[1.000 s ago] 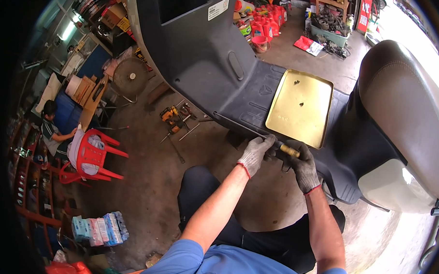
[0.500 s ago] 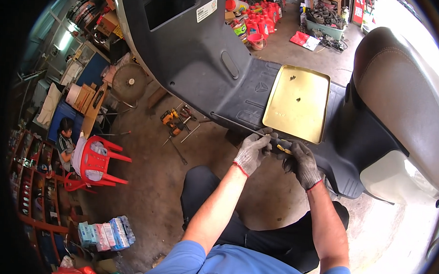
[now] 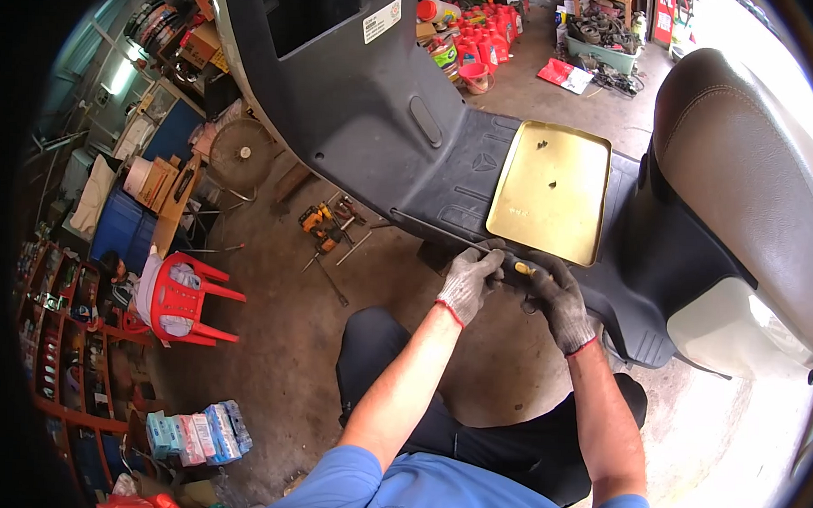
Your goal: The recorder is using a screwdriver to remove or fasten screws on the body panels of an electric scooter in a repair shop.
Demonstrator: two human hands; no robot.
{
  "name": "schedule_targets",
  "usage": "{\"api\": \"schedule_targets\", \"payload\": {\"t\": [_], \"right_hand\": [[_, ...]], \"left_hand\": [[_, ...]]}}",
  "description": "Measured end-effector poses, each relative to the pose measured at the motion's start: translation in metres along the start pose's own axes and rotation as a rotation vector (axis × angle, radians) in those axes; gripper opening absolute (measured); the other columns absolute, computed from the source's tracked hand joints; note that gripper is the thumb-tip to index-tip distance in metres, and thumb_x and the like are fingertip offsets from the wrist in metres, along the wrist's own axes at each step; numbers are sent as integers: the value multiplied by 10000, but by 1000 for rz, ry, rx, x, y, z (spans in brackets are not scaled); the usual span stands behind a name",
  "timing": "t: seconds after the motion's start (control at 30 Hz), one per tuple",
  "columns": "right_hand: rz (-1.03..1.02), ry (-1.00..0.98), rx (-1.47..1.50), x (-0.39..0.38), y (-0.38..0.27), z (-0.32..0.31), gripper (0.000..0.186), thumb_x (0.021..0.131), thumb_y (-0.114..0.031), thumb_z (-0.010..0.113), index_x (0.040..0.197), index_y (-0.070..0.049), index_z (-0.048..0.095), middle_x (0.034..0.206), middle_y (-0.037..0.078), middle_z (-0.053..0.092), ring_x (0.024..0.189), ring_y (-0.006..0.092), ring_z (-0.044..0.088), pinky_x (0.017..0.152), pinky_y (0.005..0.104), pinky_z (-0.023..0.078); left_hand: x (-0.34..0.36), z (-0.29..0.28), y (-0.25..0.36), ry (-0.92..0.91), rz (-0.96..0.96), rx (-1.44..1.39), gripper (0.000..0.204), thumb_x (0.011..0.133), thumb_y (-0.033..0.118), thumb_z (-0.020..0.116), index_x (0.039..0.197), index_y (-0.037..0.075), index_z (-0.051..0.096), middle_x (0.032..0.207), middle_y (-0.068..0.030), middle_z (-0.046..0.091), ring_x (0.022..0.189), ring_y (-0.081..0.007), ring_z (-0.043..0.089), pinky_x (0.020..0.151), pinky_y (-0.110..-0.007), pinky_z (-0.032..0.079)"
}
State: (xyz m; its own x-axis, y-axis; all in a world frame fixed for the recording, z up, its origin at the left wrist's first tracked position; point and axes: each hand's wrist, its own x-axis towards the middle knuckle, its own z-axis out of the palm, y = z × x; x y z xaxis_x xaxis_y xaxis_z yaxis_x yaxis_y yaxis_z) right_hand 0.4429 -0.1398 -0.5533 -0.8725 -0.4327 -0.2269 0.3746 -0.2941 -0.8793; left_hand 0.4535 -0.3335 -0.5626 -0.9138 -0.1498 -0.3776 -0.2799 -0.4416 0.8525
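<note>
Both my hands wear grey work gloves with red cuffs. A long screwdriver [image 3: 522, 268] with a black and yellow handle lies across them, its thin shaft reaching left along the edge of the scooter's dark footboard [image 3: 431, 197]. My left hand [image 3: 471, 279] is closed around the shaft near the handle. My right hand [image 3: 561, 302] grips the handle, fingers bent over it. The tip is at the footboard's left edge; its exact contact is too small to make out. Just beyond my hands, a gold-coloured tray [image 3: 551, 219] rests on the footboard, with two small dark pieces in it.
The scooter's seat [image 3: 741, 149] rises at the right. On the floor to the left lie a yellow-black power drill [image 3: 316, 219] and several hand tools. Farther left stand a red plastic chair [image 3: 177, 300], with a person beside it, and stacked packs [image 3: 199, 433]. Red bottles [image 3: 490, 37] stand at the back.
My right hand's fingers have shifted on the screwdriver handle, closer to my left hand. The person by the red chair has bent lower. The tray has stayed put.
</note>
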Motion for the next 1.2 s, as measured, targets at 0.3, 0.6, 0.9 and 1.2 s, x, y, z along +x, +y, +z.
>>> {"api": "schedule_targets", "payload": {"t": [0.3,0.6,0.9,1.2], "right_hand": [[32,20,82,-2,-2,3,279,1029,-202,598,1267,-60,621,1036,-5,688,888,84,628,686,227,480],[100,-14,164,1,4,1,288,1014,-170,621,1270,-39,614,1045,65,701,721,95,618,632,242,507],[148,20,35,-2,1,3,326,984,-154,649,1290,-44,613,1039,50,693,787,85,620,661,233,497],[196,-40,100,-5,-2,6,305,1016,-167,586,1296,-47,607,1102,41,684,862,95,621,718,239,506]], "left_hand": [[-3,-3,1,-30,31,-60,221,1006,174,641,1174,34,605,1009,-63,707,715,-96,613,626,-235,495],[-7,5,3,12,34,-87,143,984,212,682,1048,84,671,908,-6,722,653,-53,575,596,-212,460],[-5,-4,1,-19,-3,-81,217,998,156,655,1171,31,614,956,-33,670,705,-82,587,613,-260,493],[-4,-7,1,-38,27,-138,249,1004,168,642,1194,15,592,998,-55,687,676,-85,585,592,-259,494]]}}
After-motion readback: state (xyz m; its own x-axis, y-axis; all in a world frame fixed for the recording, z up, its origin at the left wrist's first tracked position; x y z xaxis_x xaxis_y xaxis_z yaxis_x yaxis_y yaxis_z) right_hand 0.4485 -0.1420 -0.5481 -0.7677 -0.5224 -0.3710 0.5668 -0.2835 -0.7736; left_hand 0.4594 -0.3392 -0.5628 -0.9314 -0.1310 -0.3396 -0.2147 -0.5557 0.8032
